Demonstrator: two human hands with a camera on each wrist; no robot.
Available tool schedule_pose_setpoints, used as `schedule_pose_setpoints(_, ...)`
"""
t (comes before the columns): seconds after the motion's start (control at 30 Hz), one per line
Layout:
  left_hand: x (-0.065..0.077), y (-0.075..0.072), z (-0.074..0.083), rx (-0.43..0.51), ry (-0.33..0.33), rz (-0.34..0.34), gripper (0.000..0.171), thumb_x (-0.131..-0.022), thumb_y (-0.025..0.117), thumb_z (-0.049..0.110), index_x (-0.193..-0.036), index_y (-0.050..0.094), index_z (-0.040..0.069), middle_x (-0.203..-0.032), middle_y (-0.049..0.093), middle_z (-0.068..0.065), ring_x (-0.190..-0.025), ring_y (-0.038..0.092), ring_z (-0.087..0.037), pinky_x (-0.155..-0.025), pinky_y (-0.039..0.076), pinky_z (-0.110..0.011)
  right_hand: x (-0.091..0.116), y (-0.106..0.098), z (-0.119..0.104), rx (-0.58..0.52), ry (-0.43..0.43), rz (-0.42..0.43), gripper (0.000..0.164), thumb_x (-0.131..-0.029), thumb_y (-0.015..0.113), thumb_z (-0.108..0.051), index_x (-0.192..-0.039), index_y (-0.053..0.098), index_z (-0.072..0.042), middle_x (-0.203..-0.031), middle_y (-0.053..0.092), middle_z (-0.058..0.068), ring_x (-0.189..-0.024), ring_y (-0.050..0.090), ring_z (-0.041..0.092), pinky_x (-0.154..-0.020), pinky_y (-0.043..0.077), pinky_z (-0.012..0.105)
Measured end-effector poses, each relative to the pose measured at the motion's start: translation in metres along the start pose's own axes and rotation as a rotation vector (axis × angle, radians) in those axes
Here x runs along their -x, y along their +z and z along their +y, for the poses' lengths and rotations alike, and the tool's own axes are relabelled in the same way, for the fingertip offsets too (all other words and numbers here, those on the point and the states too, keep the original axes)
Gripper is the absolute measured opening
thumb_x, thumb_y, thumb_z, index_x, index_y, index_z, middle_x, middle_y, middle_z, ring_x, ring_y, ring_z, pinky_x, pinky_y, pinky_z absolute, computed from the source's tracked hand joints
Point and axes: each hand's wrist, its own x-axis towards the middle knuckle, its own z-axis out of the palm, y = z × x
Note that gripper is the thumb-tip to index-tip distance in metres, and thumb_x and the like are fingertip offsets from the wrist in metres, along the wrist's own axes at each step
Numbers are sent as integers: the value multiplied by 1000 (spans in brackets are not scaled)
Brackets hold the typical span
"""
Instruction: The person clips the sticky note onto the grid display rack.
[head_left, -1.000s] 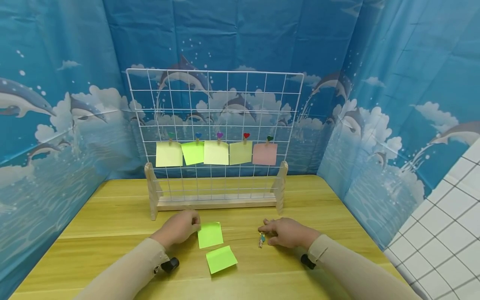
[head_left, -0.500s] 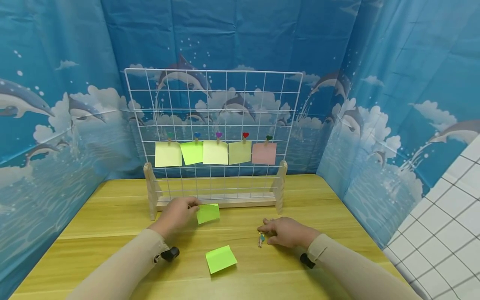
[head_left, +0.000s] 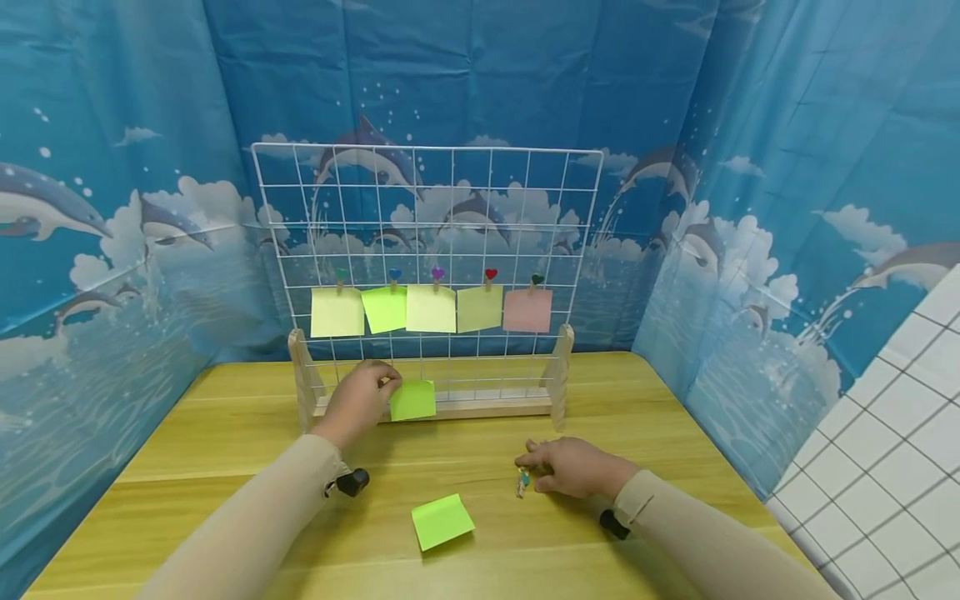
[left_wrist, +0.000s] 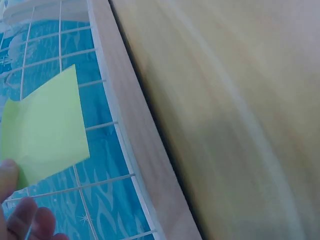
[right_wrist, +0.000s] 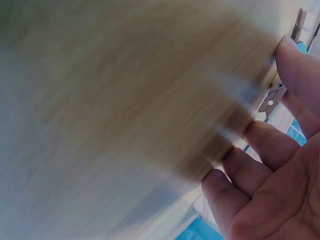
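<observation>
A bright green sticky note [head_left: 413,400] is pinched at its left edge by my left hand [head_left: 362,398], in front of the rack's wooden base. In the left wrist view the thumb lies on the corner of the note [left_wrist: 47,127], the other fingers behind and below. My right hand [head_left: 573,465] rests with its fingertips on the table, beside a few small wooden clothespins [head_left: 522,482] with coloured tops. The right wrist view shows one clothespin [right_wrist: 272,101] by the thumb and forefinger, partly hidden by them. A second green sticky note [head_left: 442,522] lies on the table between the arms.
A white wire grid [head_left: 453,187] stands upright in a wooden base [head_left: 495,407] at the back of the table [head_left: 247,467]. Several notes, such as a pink note [head_left: 527,311], hang on it from heart-topped clothespins. Dolphin-print curtains [head_left: 480,75] enclose the back and sides.
My left hand has lifted the upper green sticky note off the table and carried it back and up to the grid's lower part. The right hand has stayed in place.
</observation>
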Motion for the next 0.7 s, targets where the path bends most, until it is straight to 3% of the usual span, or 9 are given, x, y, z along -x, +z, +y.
schedule_pose_setpoints(0.27, -15, 1, 3, -56, 31, 109, 25, -109, 61, 28, -119, 79, 13, -136, 63, -13, -110, 70, -30, -87, 60, -47, 1, -1, -2, -9, 3, -3, 49, -100, 74, -27, -147, 64, -21, -159, 51, 17, -147, 53, 32, -117, 44, 56)
schedule_pose_setpoints(0.5, -24, -2, 4, -60, 35, 85, 26, -110, 59, 29, -123, 77, 15, -142, 64, -11, -122, 67, -34, -97, 58, -51, 0, -1, -1, 8, 6, -3, 49, -100, 74, -28, -147, 64, -21, -159, 52, 16, -147, 52, 32, -118, 44, 56)
schedule_pose_setpoints(0.7, -31, -3, 2, -54, 3, 59, 28, -110, 59, 32, -125, 76, 17, -127, 76, -6, -107, 74, -29, -90, 60, -49, 1, -2, -3, 16, 5, -3, 49, -100, 74, -27, -147, 64, -20, -159, 52, 17, -146, 53, 33, -118, 43, 56)
